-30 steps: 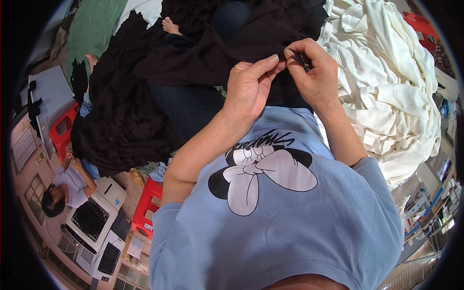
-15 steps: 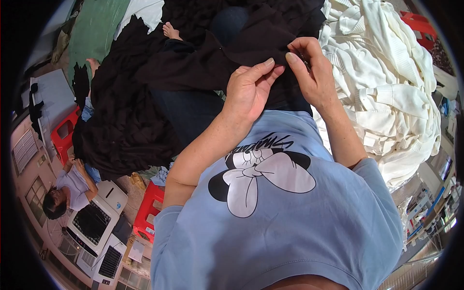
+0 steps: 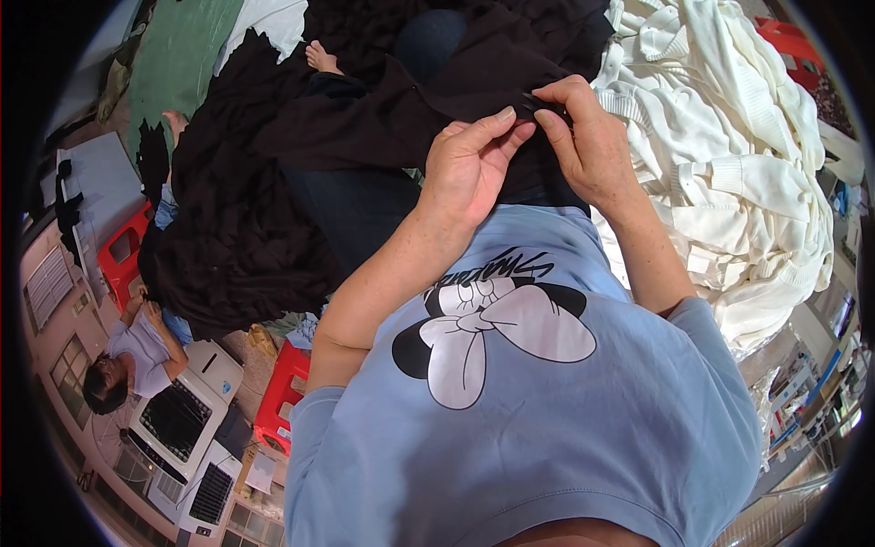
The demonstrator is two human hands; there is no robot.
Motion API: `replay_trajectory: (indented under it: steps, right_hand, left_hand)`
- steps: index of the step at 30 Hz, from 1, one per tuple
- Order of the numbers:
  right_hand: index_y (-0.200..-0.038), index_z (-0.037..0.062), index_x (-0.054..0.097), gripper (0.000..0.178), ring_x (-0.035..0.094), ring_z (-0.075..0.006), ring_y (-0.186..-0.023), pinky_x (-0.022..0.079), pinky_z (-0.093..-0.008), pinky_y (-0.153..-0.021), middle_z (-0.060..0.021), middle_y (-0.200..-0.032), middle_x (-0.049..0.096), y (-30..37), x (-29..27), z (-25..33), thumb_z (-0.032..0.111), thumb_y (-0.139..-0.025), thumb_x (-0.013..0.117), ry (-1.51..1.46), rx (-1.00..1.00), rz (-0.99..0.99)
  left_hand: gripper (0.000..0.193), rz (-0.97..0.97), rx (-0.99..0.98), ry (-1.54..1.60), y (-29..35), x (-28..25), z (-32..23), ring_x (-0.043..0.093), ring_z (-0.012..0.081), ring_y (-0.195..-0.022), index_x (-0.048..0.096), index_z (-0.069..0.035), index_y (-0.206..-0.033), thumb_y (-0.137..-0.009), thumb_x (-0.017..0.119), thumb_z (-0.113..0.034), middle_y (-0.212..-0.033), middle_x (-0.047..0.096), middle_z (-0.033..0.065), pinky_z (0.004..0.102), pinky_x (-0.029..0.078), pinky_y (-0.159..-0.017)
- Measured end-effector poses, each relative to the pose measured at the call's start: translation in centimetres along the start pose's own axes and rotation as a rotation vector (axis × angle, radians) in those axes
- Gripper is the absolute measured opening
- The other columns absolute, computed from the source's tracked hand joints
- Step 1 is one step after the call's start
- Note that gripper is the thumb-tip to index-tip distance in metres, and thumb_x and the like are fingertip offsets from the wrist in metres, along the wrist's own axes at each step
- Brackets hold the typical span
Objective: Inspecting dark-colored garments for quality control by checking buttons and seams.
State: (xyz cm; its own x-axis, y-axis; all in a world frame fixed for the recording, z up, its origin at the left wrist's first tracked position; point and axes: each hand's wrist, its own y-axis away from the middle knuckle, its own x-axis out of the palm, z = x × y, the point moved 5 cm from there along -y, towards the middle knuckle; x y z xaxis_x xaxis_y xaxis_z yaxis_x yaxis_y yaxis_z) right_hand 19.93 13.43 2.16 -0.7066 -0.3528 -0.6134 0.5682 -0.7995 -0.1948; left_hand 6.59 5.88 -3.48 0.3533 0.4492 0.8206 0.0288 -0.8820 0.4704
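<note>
Cloth (image 3: pixel 478 82) stays pinched in the left hand (image 3: pixel 465 169); the right hand (image 3: pixel 592 146), its hold unclear, has edged closer.

Pinkish wall (image 3: pixel 55 321) at left, paned window (image 3: pixel 69 369) (bent by the lens), red plastic stools (image 3: pixel 272 401) — speckled floor (image 3: pixel 237 350) between.

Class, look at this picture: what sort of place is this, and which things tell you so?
Probably a garment workshop: a large heap of white knitwear lies at the right, dark fabric is piled at the left and spread over the wearer's legs, and a second person is beside it.
</note>
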Motion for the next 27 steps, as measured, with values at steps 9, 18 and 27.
replay_trajectory:
  steps: [9, 18, 27]
  right_hand:
    - [-0.104, 0.0064, 0.063, 0.012, 0.068, -0.0294, -0.082, 0.052, -0.0379, -0.067, -0.0079, -0.094, 0.065, -0.26, -0.16, 0.47, 0.015, -0.097, 0.066, 0.086, -0.104, -0.022]
    - [-0.103, 0.0068, 0.064, 0.011, 0.068, -0.0289, -0.082, 0.053, -0.0374, -0.067, -0.008, -0.094, 0.065, -0.19, -0.08, 0.15, 0.014, -0.096, 0.068, 0.072, -0.12, -0.022]
    - [-0.105, 0.0071, 0.066, 0.015, 0.069, -0.028, -0.082, 0.054, -0.0367, -0.067, -0.0073, -0.096, 0.067, 0.05, -0.24, 0.12, 0.015, -0.093, 0.071, 0.128, -0.181, -0.05]
  left_hand:
    - [0.012, -0.012, 0.009, -0.037, 0.17, 0.23, -0.07, 0.071, 0.0203, -0.098, 0.076, 0.003, -0.09, -0.096, 0.068, -0.001, -0.097, 0.075, 0.0132, 0.0362, 0.057, -0.1]
    - [0.012, -0.024, 0.007, -0.037, 0.18, 0.09, -0.09, 0.071, 0.0211, -0.098, 0.076, 0.004, -0.088, -0.096, 0.068, -0.001, -0.098, 0.075, 0.014, 0.0371, 0.058, -0.1]
    - [0.013, -0.011, -0.003, 0.027, 0.0, -0.38, 0.11, 0.071, 0.0209, -0.097, 0.076, 0.003, -0.088, -0.096, 0.067, -0.001, -0.097, 0.075, 0.0131, 0.0372, 0.058, -0.099]
